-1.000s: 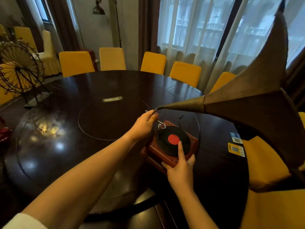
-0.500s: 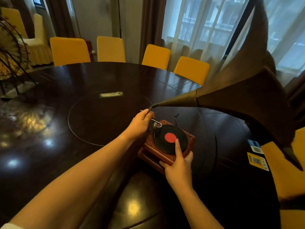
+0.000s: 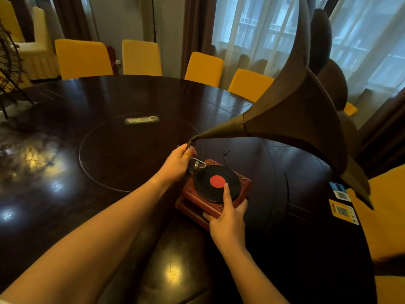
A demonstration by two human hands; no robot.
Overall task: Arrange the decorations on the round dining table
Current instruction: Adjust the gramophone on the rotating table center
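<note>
A model gramophone stands on the dark round dining table (image 3: 65,194). Its red-brown wooden base (image 3: 190,189) carries a black record with a red label (image 3: 217,181). A large dark horn (image 3: 302,115) flares up and to the right from a thin neck. My left hand (image 3: 177,164) is closed around the neck's lower end beside the metal tonearm. My right hand (image 3: 228,220) grips the base's near corner, with the thumb lying on the record.
A black wire Ferris-wheel ornament (image 3: 8,69) stands at the table's far left edge. Yellow-covered chairs (image 3: 83,59) ring the far side. A small label (image 3: 142,119) lies by the inset turntable ring. QR stickers (image 3: 343,210) sit at the right edge.
The view has shifted right and closer, so the Ferris wheel slid toward the left edge. The horn now tilts more upright. Both hands keep their hold on the gramophone.
</note>
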